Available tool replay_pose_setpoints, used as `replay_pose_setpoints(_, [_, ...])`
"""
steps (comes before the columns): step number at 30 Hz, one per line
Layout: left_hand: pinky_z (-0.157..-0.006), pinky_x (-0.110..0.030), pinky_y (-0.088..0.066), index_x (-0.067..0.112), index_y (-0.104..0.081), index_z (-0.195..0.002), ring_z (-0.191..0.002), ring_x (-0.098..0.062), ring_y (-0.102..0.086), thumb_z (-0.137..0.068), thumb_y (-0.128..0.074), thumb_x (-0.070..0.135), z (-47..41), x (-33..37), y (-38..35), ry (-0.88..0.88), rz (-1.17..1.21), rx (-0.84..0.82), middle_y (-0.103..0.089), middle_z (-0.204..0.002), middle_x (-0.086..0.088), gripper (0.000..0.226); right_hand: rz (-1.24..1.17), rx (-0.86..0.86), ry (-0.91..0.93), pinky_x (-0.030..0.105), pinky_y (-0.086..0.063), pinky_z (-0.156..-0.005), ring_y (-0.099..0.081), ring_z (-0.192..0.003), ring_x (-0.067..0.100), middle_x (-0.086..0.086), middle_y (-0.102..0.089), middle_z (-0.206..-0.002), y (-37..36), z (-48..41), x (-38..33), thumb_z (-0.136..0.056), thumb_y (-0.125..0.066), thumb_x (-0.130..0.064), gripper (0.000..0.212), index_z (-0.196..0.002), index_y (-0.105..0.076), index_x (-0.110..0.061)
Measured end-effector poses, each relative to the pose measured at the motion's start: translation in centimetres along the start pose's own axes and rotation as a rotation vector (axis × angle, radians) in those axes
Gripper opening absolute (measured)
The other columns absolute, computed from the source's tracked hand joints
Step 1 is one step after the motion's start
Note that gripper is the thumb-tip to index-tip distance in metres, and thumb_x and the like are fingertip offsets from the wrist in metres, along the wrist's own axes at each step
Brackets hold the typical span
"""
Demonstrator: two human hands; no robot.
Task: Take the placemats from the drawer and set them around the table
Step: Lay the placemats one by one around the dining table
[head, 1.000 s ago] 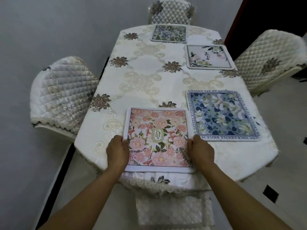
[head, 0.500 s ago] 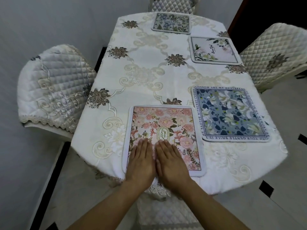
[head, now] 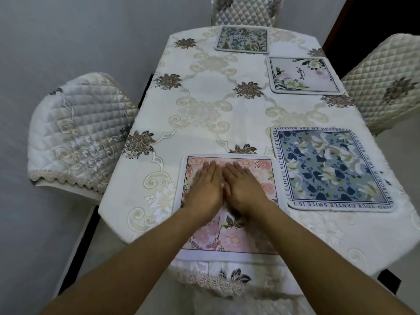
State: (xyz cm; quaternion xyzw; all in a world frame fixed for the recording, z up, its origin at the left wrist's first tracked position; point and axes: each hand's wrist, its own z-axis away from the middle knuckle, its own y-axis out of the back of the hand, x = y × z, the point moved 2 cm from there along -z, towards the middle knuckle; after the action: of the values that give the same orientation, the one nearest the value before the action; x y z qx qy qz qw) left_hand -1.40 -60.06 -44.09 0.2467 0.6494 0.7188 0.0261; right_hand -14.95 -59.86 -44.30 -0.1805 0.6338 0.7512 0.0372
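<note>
**Both palms flat on the pink mat at the near seat**

The pink placemat (head: 229,233) lies at 6 o'clock on the table (head: 204,114), its near border right along the table's edge and its long axis running away from the person toward 12. The left hand (head: 204,189) and right hand (head: 244,189) rest side by side on its far half — fingers straight and together, palms down, gripping nothing, only pressing on the cloth. Each hand is equally near; the mat extends back toward the body from under the palms, so any smoothing stroke would likely run outward to 3 and 9 or back toward 6.

Three other mats are laid: the blue floral placemat (head: 329,169) just beside at 3 o'clock, the white floral placemat (head: 303,76) at 1, the green-leaf placemat (head: 242,39) at 12. The 9 o'clock side, by the quilted chair (head: 79,133), has none — probably the seat left.
</note>
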Motion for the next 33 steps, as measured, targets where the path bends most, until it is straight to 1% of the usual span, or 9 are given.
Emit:
replay_pose_setpoints(3, [-0.121,-0.043,-0.004,0.003,-0.009,-0.151,-0.148,-0.031,0.002,-0.098,-0.03,0.022,-4.4,-1.2,-0.5,-0.002,-0.067,-0.052,-0.008,-0.16,-0.017,0.06,0.033,-0.036,0.02,0.041,-0.009,-0.121,-0.008,-0.149,0.023,0.006,-0.014,-0.162,0.1,-4.0,0.3,-0.096,-0.017,-0.039,0.062,-0.153,-0.013,-0.014])
replay_pose_setpoints(7, [-0.119,-0.049,-0.013,0.0,-0.017,-0.149,-0.146,-0.035,-0.011,-0.101,-0.026,0.031,-5.2,-4.3,-0.4,-0.043,-0.11,-0.025,-0.02,-0.157,-0.021,0.057,0.076,0.04,0.055,0.04,-0.005,-0.12,-0.005,-0.149,0.02,0.006,-0.012,-0.162,-0.1,-3.4,2.7,-0.099,-0.021,-0.041,0.061,-0.153,-0.012,-0.014])
replay_pose_setpoints(15, [-0.118,-0.055,-0.011,-0.004,-0.014,-0.148,-0.146,-0.039,-0.011,-0.102,-0.022,0.031,-4.2,-9.5,0.5,0.164,-0.076,0.008,-0.017,-0.156,-0.026,0.058,0.109,0.056,-0.096,0.036,-0.001,-0.119,-0.005,-0.149,0.021,0.008,-0.009,-0.162,0.9,-0.7,8.6,-0.094,-0.005,-0.052,0.071,-0.153,-0.008,-0.013])
replay_pose_setpoints(21, [-0.12,-0.048,-0.007,0.0,-0.01,-0.15,-0.148,-0.034,-0.002,-0.1,-0.013,0.04,5.3,-6.0,-0.7,0.125,-0.008,0.002,-0.007,-0.159,-0.021,0.064,0.034,0.09,-0.159,0.037,0.001,-0.121,0.012,-0.148,0.015,0.002,0.004,-0.162,-1.2,8.4,4.3,-0.1,-0.009,-0.049,0.063,-0.153,0.001,-0.018])
replay_pose_setpoints(26, [-0.119,-0.043,-0.004,0.0,-0.016,-0.15,-0.147,-0.032,-0.009,-0.098,-0.013,0.04,11.0,-5.4,-1.7,0.135,-0.074,0.024,-0.017,-0.158,-0.02,0.065,-0.024,0.044,-0.159,0.035,0.003,-0.121,0.018,-0.146,0.009,-0.005,0.013,-0.159,-2.2,13.5,2.6,-0.099,-0.008,-0.052,0.062,-0.153,0.004,-0.023])
replay_pose_setpoints(28, [-0.119,-0.043,-0.005,0.0,-0.017,-0.15,-0.147,-0.032,-0.01,-0.098,-0.01,0.042,10.8,-5.2,-1.6,0.146,-0.08,0.016,-0.018,-0.157,-0.02,0.067,-0.071,0.041,-0.12,0.036,-0.006,-0.121,0.001,-0.149,0.014,-0.003,-0.003,-0.161,-1.2,13.0,3.1,-0.099,-0.011,-0.051,0.062,-0.154,-0.012,-0.022])
replay_pose_setpoints(29, [-0.119,-0.044,-0.007,0.0,-0.017,-0.15,-0.147,-0.031,-0.009,-0.097,-0.009,0.042,10.7,-5.1,-1.6,0.15,-0.081,0.014,-0.017,-0.158,-0.019,0.067,-0.113,0.068,-0.084,0.038,-0.02,-0.118,-0.02,-0.146,0.019,0.0,-0.025,-0.158,-0.6,12.7,3.5,-0.099,-0.016,-0.049,0.06,-0.149,-0.03,-0.02])
replay_pose_setpoints(31, [-0.119,-0.047,-0.011,-0.001,-0.016,-0.149,-0.147,-0.031,-0.008,-0.097,-0.009,0.042,10.6,-5.2,-1.6,0.159,-0.097,0.006,-0.016,-0.158,-0.02,0.068,-0.221,0.184,-0.054,0.037,-0.044,-0.088,-0.053,-0.104,0.021,-0.001,-0.059,-0.114,1.4,12.6,4.6,-0.1,-0.026,-0.04,0.038,-0.114,-0.054,-0.018])
replay_pose_setpoints(33, [-0.117,-0.049,-0.016,-0.002,-0.02,-0.148,-0.146,-0.034,-0.014,-0.098,-0.009,0.041,10.6,-5.3,-1.6,0.162,-0.113,0.012,-0.022,-0.156,-0.022,0.067,-0.271,0.323,-0.118,0.037,-0.044,-0.07,-0.051,-0.083,0.018,-0.001,-0.057,-0.09,2.9,13.2,6.6,-0.1,-0.032,-0.034,0.027,-0.096,-0.053,-0.018])
